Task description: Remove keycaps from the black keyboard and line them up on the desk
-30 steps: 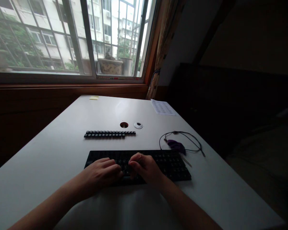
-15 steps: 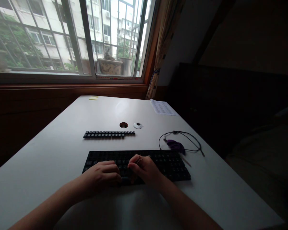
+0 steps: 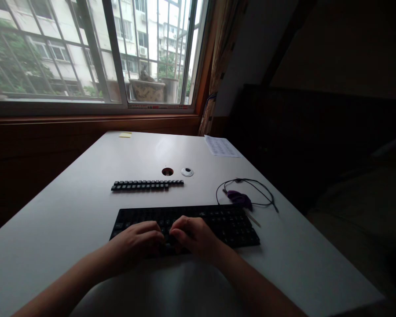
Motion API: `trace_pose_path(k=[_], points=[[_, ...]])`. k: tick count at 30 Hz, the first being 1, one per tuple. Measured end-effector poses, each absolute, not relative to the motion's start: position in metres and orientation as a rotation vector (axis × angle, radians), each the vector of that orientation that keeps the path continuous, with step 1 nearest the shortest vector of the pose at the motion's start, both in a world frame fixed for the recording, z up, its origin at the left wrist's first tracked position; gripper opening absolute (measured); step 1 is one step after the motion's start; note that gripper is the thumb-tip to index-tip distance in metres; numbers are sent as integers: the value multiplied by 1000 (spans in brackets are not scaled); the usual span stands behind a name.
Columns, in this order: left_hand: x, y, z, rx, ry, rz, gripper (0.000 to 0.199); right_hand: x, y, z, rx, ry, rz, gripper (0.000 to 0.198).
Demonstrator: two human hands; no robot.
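Note:
A black keyboard [image 3: 231, 226] lies across the near part of the white desk, both hands over its left and middle keys. My left hand [image 3: 140, 237] rests over the lower left keys with fingers bent together; its fingertips and thumb are hidden. Close beside it, my right hand [image 3: 193, 235] is closed in a pinch, thumb against forefinger, low over the middle keys. What lies between those fingers is too dark and small to make out. Beyond the keyboard, loose black keycaps [image 3: 140, 186] stand in two neat rows.
A dark cable [image 3: 265, 189] loops around a purple cloth [image 3: 239, 199] behind the keyboard's right end, near a thin pale stick [image 3: 253, 219]. Farther back are a cable hole [image 3: 167, 171], its white cover [image 3: 187, 172], printed paper [image 3: 222, 147] and yellow sticky notes [image 3: 125, 134].
My right hand has turned slightly and moved left, nearer the left hand. A thin wire-like loop seen at its fingers before is now hardly visible. The whole view has shifted slightly.

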State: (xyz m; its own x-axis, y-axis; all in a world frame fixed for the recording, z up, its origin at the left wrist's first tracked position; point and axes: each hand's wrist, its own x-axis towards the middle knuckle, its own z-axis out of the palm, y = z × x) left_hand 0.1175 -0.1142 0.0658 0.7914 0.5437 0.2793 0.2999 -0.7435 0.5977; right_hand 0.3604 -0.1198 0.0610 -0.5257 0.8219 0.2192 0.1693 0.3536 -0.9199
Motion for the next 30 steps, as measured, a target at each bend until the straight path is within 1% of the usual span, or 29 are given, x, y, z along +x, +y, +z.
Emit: trace_pose_path(k=[6, 12, 14, 20, 25, 30], points=[[112, -111, 66, 2517, 608, 779, 12, 362, -123, 66, -850, -1928, 1007, 17], [110, -104, 62, 2378, 581, 886, 12, 369, -122, 79, -719, -1883, 483, 12], [111, -103, 63, 2355, 599, 917, 11, 371, -122, 81, -736, -1882, 364, 13], [110, -103, 70, 2277, 633, 940, 12, 372, -122, 74, -711, -2008, 317, 11], [109, -102, 69, 2281, 643, 886, 15, 361, -123, 71, -642, -2153, 162, 10], [107, -103, 61, 2118, 814, 794, 22, 357, -123, 70, -550, -2196, 60, 8]])
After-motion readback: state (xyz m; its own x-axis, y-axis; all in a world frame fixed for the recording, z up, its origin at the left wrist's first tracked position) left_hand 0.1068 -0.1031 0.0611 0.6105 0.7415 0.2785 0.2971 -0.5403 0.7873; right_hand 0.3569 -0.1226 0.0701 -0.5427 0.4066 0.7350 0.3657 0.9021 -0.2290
